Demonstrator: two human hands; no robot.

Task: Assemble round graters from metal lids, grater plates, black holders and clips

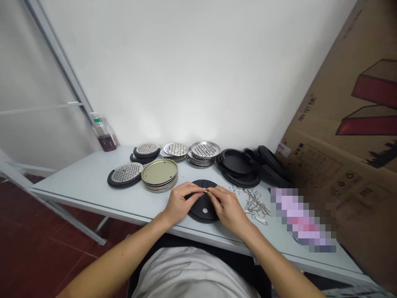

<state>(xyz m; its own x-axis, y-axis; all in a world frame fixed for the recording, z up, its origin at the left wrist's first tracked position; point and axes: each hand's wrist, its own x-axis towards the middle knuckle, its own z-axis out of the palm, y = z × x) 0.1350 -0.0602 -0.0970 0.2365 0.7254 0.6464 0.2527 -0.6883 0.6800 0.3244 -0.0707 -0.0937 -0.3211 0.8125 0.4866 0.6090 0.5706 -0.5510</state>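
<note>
The left hand [182,198] and right hand [228,203] pinched a small metal piece [205,190] between their fingertips — probably to steady it from both sides — over the black disc [201,212] lying flat near the table [83,186] edge. Metal clips [256,203] lay beside the right hand, likely for easy reach. Fingers hid the piece's shape; whether it touched the disc was unclear.
</note>
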